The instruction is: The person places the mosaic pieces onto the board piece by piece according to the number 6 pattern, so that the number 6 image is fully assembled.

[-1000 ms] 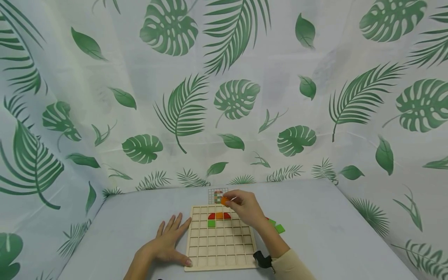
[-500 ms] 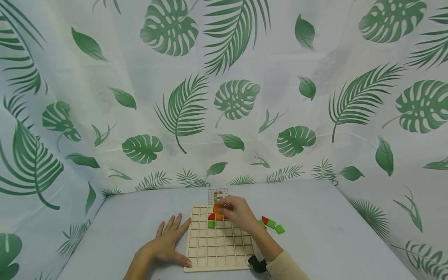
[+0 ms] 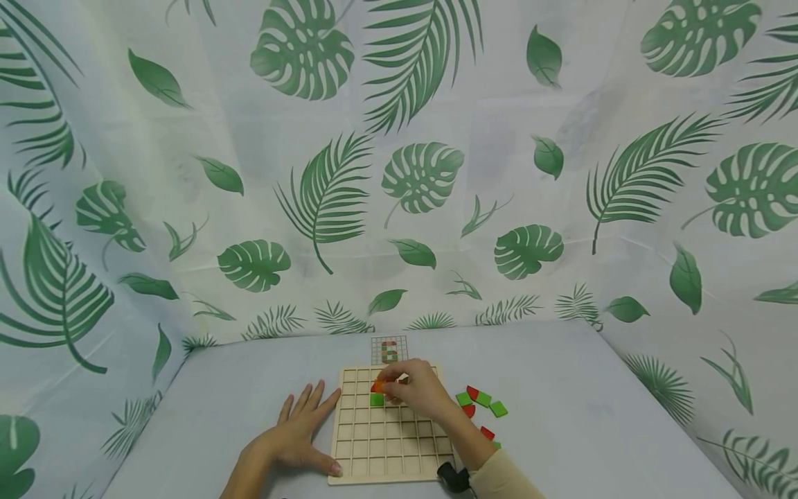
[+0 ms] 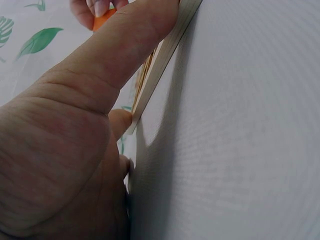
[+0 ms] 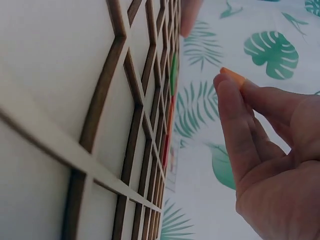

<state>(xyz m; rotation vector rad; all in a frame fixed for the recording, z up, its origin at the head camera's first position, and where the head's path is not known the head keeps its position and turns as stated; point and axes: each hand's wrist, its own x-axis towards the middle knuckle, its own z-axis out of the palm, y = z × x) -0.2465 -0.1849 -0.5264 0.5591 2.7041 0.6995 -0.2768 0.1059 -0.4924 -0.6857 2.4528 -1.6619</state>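
A wooden grid board (image 3: 393,443) lies on the table, a green square (image 3: 377,399) in one cell with red and orange pieces just above it. The right hand (image 3: 416,391) pinches an orange piece (image 5: 234,76) between thumb and fingertips, held over the board's upper part; in the right wrist view it is clear of the grid surface. The left hand (image 3: 298,430) lies spread at the board's left side, its thumb and a fingertip touching the edge. In the left wrist view, the thumb (image 4: 125,40) is against the board's side (image 4: 165,60).
Behind the board lies a small card (image 3: 389,350) printed with a grid and coloured pattern. Several loose green and red pieces (image 3: 498,409) lie right of the board, near the right forearm. A leaf-patterned cloth (image 3: 411,173) hangs behind the table.
The right hand has moved left and down in the head view with the orange piece, from near the card to over the coloured pieces. The left hand has stayed in place.
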